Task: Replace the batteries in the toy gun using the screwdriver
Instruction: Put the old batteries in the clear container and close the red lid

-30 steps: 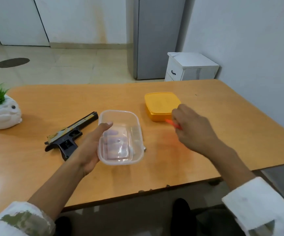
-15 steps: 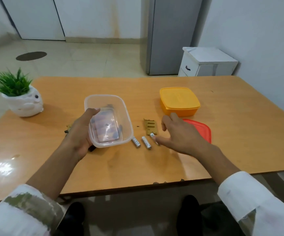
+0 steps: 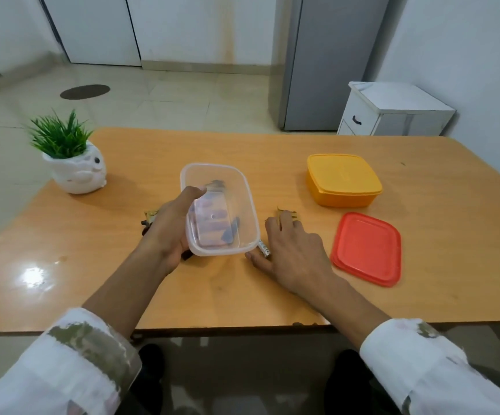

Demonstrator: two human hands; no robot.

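While left hand (image 3: 167, 232) grips container (image 3: 212, 166), battery (image 3: 263, 249) points away.

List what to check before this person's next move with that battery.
1. The left hand grips the clear plastic container: ok.
2. Container open; the flat red plastic lid lies apart on the wooden table: ok.
3. The silver cylindrical battery lies beside the right hand: ok.
4. More batteries under that hand: cannot tell.
5. A screwdriver in view: not ok.
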